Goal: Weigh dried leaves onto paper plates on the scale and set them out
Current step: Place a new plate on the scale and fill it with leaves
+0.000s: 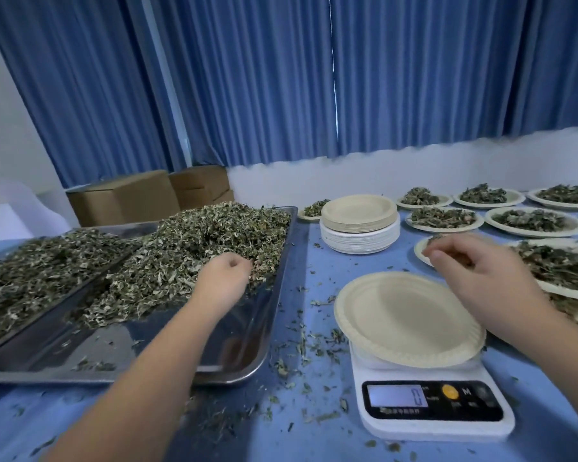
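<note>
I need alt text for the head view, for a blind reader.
An empty paper plate sits on a scale; a person's left grip digs into dried leaves in a metal tray, the right grip hovers near the plate. Filled plates lie at right.

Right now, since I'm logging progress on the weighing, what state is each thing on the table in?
White digital scale: on, display lit.
Round beige paper plate: empty, on the scale.
Rectangular steel tray: heaped with dried leaves, near end bare.
Stack of paper plates: unused, empty.
Paper plates at right: filled with leaves.
Left hand: grips leaves in the tray.
Right hand: loosely curled, holding nothing.
</note>
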Demonstrator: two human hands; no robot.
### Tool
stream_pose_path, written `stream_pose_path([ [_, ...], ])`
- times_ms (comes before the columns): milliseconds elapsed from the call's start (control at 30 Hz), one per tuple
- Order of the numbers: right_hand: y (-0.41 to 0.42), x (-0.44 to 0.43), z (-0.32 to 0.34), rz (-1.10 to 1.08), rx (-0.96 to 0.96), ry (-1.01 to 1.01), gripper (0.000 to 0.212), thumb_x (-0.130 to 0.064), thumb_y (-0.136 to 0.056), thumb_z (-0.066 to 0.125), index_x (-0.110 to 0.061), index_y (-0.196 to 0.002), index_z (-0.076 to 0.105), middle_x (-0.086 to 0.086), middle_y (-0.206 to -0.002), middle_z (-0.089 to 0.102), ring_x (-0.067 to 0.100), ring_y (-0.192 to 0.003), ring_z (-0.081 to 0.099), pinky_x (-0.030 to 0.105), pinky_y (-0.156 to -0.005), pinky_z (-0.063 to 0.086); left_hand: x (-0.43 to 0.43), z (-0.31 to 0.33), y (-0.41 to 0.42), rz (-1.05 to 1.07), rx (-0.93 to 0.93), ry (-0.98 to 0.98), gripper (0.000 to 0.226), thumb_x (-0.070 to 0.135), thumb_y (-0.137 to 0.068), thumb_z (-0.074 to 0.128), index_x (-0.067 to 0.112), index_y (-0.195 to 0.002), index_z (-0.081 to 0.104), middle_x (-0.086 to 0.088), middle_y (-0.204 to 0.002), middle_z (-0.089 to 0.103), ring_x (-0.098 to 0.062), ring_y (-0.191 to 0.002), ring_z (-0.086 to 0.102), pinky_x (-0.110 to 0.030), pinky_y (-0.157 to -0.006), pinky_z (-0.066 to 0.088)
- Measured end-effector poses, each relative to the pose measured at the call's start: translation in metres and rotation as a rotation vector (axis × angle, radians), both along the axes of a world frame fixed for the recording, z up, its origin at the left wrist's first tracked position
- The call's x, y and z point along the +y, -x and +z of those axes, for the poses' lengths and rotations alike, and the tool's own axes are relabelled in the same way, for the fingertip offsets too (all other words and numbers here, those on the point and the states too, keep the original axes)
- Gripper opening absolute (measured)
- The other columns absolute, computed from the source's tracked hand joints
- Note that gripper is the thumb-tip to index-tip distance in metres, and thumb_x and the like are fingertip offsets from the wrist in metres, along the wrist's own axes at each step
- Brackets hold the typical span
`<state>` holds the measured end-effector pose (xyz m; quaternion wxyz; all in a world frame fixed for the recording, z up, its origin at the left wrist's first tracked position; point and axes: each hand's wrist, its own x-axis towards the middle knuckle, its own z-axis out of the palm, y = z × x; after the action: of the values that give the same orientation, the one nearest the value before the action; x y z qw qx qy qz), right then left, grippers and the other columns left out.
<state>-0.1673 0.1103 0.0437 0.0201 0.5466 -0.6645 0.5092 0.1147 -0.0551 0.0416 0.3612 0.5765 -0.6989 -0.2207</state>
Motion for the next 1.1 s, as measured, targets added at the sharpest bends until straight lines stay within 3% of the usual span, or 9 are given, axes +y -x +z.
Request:
stream_pose_path([
  [100, -0.002, -0.002, -0.002, -0.001, 0.051, 0.030, 0.013, -0.013, -0.090, 0.061, -0.021, -0.083, 0.068, -0.009, -0.087, 0.063, -0.006, -0.081, 0.052, 0.004, -0.065, 0.036, -0.040, 0.002, -0.014, 0.034, -0.326, 0.048, 0.020, 0.020, -0.093, 0.046, 0.020, -0.083, 0.063, 0.000, -0.081, 0.065, -0.013, -0.069, 0.059, -0.024, -0.051, 0.039],
  [167, -0.001, -0.004, -0.003, 0.013, 0.045, 0.059, 0.014, -0.012, -0.090, 0.061, -0.021, -0.082, 0.068, -0.007, -0.087, 0.064, -0.003, -0.080, 0.054, 0.005, -0.064, 0.037, -0.064, 0.002, -0.017, 0.007, -0.463, 0.081, 0.022, 0.016, -0.093, 0.044, 0.011, -0.094, 0.065, -0.003, -0.097, 0.061, -0.020, -0.081, 0.061, -0.027, -0.062, 0.046],
  [267, -0.001, -0.006, -0.006, 0.057, -0.010, 0.110, 0.016, -0.010, -0.088, 0.062, -0.023, -0.081, 0.069, -0.006, -0.085, 0.065, 0.004, -0.077, 0.057, 0.006, -0.061, 0.038, -0.093, 0.004, -0.015, 0.006, -0.561, 0.121, 0.026, 0.020, -0.093, 0.048, 0.015, -0.115, 0.061, -0.007, -0.123, 0.045, -0.023, -0.091, 0.060, -0.034, -0.081, 0.051],
  [333, 0.000, -0.007, -0.008, 0.073, -0.025, 0.117, 0.019, -0.010, -0.087, 0.062, -0.026, -0.079, 0.069, -0.008, -0.085, 0.066, 0.006, -0.079, 0.058, 0.007, -0.062, 0.040, -0.108, 0.008, -0.007, 0.031, -0.681, 0.173, 0.036, 0.026, -0.092, 0.051, 0.019, -0.127, 0.055, -0.009, -0.132, 0.042, -0.027, -0.108, 0.054, -0.040, -0.094, 0.048],
  [467, 0.003, -0.010, -0.010, 0.064, -0.023, 0.132, 0.023, -0.010, -0.087, 0.063, -0.030, -0.076, 0.069, -0.014, -0.083, 0.065, 0.009, -0.076, 0.058, 0.006, -0.060, 0.039, -0.132, 0.020, 0.009, 0.147, -0.913, 0.277, 0.058, 0.044, -0.086, 0.057, 0.022, -0.137, 0.041, -0.011, -0.139, 0.036, -0.032, -0.128, 0.041, -0.049, -0.103, 0.036],
  [633, 0.008, -0.010, -0.014, 0.071, -0.072, 0.177, 0.024, -0.015, -0.086, 0.062, -0.037, -0.079, 0.069, -0.013, -0.082, 0.065, 0.017, -0.063, 0.055, 0.017, -0.056, 0.041, -0.157, 0.030, 0.011, 0.182, -0.881, 0.185, 0.075, 0.054, -0.083, 0.062, 0.029, -0.147, 0.028, -0.010, -0.152, 0.023, -0.035, -0.140, 0.024, -0.060, -0.108, 0.026],
  [800, 0.002, -0.009, -0.010, 0.078, -0.081, 0.185, 0.022, -0.015, -0.086, 0.062, -0.032, -0.075, 0.069, -0.013, -0.079, 0.065, 0.022, -0.060, 0.053, 0.018, -0.055, 0.039, -0.169, 0.021, -0.003, -0.076, -0.842, -0.108, 0.088, 0.052, -0.084, 0.065, 0.034, -0.153, 0.014, -0.014, -0.160, 0.005, -0.043, -0.143, 0.020, -0.059, -0.114, 0.023],
  [1000, -0.001, -0.004, -0.005, 0.066, -0.088, 0.148, 0.019, -0.016, -0.086, 0.060, -0.028, -0.073, 0.069, -0.014, -0.080, 0.065, 0.018, -0.070, 0.055, 0.023, -0.059, 0.043, -0.155, 0.009, -0.011, -0.181, -0.849, -0.248, 0.074, 0.047, -0.086, 0.065, 0.035, -0.149, 0.027, -0.013, -0.157, 0.022, -0.037, -0.139, 0.030, -0.051, -0.113, 0.029],
  [1100, 0.000, -0.001, -0.003, 0.066, -0.110, 0.141, 0.019, -0.013, -0.088, 0.060, -0.024, -0.075, 0.069, -0.017, -0.077, 0.065, 0.008, -0.069, 0.056, 0.013, -0.058, 0.040, -0.134, 0.008, -0.012, -0.209, -0.911, -0.265, 0.070, 0.048, -0.088, 0.063, 0.033, -0.148, 0.028, -0.011, -0.156, 0.025, -0.034, -0.140, 0.031, -0.051, -0.114, 0.027],
])
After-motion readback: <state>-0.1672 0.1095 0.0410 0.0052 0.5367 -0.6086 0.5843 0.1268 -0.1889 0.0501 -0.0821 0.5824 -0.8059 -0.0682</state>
